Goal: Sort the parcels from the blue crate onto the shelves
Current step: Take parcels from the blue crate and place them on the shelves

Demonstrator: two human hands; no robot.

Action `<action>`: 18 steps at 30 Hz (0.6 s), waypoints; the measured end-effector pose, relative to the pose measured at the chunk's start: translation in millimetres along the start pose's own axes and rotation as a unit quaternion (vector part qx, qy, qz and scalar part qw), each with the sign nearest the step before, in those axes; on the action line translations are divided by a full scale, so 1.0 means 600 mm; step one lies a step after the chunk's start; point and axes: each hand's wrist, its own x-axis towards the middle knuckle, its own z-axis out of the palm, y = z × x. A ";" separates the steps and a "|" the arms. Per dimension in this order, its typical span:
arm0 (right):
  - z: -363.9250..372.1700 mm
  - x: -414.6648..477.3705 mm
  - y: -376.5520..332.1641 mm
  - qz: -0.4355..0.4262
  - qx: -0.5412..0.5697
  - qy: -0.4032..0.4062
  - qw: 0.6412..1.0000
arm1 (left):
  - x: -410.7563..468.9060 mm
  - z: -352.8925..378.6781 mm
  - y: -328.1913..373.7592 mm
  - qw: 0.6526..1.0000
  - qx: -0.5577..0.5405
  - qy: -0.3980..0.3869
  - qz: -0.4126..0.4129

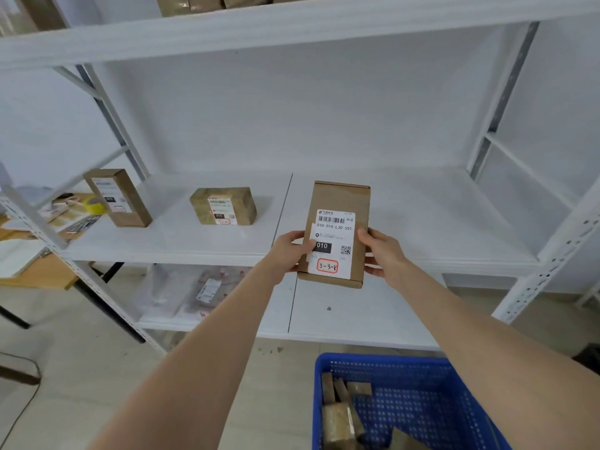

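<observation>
Holding one flat brown parcel (339,198) in both hands, label (334,222) facing up, over the front edge of the middle shelf (422,222). Can't tell if its far end touches the board.

Them: Grip detail?

Me: My left grip (292,251) clamps the parcel's left edge, thumb on the label by the black 010 block. My right grip (383,251) clamps the right edge, thumb on top, fingers underneath.

Them: Label text?

Me: Printed 010-010-L30-551. The red-ringed handwriting reads 3-3-, last character unclear.

Them: Anything else on that level?

Me: Two more, both left of mine and well apart from it. An upright box (118,198) stands at the far left. A taped box (224,206) lies flat between it and the centre seam.

Them: Crate?

Me: The blue crate (406,362) sits on the floor under my right forearm, in front of the lower shelf (357,319). Some brown crate parcels (341,417) lie at its left side.

Them: Other levels?

Me: The top shelf (292,24) carries brown boxes, cut off by the frame. Clear bagged items (194,290) lie on the lower shelf, left end. A wooden tabletop (32,277) stands past the rack on the left, with a yellow tape roll (91,203) on it.
</observation>
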 end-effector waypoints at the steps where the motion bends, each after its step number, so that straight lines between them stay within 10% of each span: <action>1: 0.002 0.001 -0.003 -0.002 -0.002 -0.003 1.000 | -0.002 0.000 0.001 1.000 -0.002 0.006 0.001; 18: 0.079 0.017 -0.018 -0.056 -0.014 -0.047 0.997 | -0.019 -0.074 -0.002 0.999 -0.017 0.045 0.002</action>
